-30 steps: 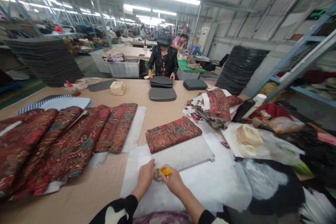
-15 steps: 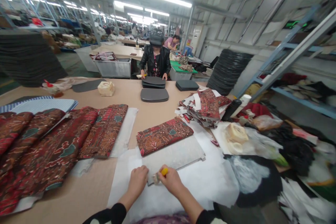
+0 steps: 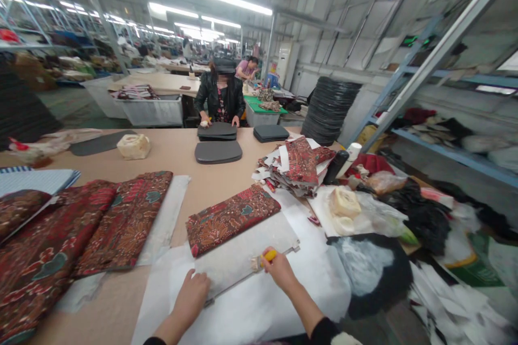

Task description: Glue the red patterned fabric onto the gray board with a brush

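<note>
My right hand (image 3: 279, 269) is closed around the yellow handle of a paintbrush (image 3: 256, 263). Its bristles touch the pale grey panel (image 3: 238, 259) near the edge closest to me. At that panel's left end rests my left hand (image 3: 192, 291), pressing down with its fingers laid on the surface rather than wrapped round anything. Along the panel's far side lies a folded piece of red-brown patterned fabric (image 3: 232, 218). White paper (image 3: 315, 275) is spread under the panel. To the right, whitish paste (image 3: 366, 261) is smeared on a black sheet (image 3: 376, 302).
Patterned fabric pieces (image 3: 121, 226) overlap at left. A pile of fabric pieces (image 3: 299, 164) lies at right, near a black bottle (image 3: 335, 166). Dark grey pads (image 3: 218, 152) sit before a co-worker (image 3: 220, 94) across the table. A cream-coloured block (image 3: 133, 146) stands back left.
My right hand has moved the brush rightward along the panel's near edge, away from my left hand. My left hand stays at the panel's left end. The camera view has turned right.
</note>
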The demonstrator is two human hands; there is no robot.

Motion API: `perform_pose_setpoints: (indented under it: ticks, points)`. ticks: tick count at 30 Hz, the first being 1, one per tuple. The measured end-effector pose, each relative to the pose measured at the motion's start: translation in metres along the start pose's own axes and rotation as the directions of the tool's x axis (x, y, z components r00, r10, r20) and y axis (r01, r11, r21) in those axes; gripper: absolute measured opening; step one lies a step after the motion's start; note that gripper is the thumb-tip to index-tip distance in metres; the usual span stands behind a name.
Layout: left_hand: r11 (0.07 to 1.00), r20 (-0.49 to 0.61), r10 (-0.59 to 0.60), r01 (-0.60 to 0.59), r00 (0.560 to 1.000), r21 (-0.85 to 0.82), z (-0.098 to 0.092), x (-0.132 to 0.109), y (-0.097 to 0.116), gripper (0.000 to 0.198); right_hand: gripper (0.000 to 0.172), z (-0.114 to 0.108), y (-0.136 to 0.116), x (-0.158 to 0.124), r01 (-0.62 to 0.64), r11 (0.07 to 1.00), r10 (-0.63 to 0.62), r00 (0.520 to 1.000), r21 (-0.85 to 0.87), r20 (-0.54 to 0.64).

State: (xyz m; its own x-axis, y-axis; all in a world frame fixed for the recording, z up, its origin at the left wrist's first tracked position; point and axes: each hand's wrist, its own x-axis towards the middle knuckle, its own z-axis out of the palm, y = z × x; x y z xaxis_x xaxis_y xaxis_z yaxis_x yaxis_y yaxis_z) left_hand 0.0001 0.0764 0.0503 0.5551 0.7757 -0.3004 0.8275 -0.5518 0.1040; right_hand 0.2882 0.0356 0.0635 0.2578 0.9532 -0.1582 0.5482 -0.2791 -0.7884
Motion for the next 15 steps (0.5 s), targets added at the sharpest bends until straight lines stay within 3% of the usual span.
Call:
perform_pose_setpoints:
  ticks: [2, 4, 6, 9, 15]
  points:
    - [1.000, 0.012, -0.003, 0.003, 1.000, -0.008, 0.000, 0.003, -0.002, 0.040, 0.015, -0.016, 0.008, 0.011, -0.076, 0.992, 0.063, 0.991, -0.103, -0.120]
    - [1.000, 0.008, -0.020, 0.020, 1.000, -0.022, -0.001, 0.005, -0.003, 0.041, 0.016, -0.046, 0.019, 0.022, -0.215, 0.943, 0.142, 0.951, -0.255, -0.275]
    - [0.998, -0.003, -0.045, 0.045, 0.999, -0.034, -0.003, 0.009, -0.003, 0.042, 0.015, -0.076, 0.027, 0.031, -0.306, 0.874, 0.178, 0.924, -0.377, -0.338]
    - [0.996, -0.015, -0.076, 0.075, 0.997, -0.042, -0.011, 0.015, -0.004, 0.038, 0.018, -0.099, 0.031, 0.035, -0.292, 0.847, 0.163, 0.938, -0.444, -0.305]
    - [0.990, -0.077, -0.129, 0.124, 0.989, -0.071, -0.036, 0.038, -0.014, 0.026, 0.018, -0.109, 0.037, 0.032, -0.303, 0.862, 0.196, 0.939, -0.407, -0.284]
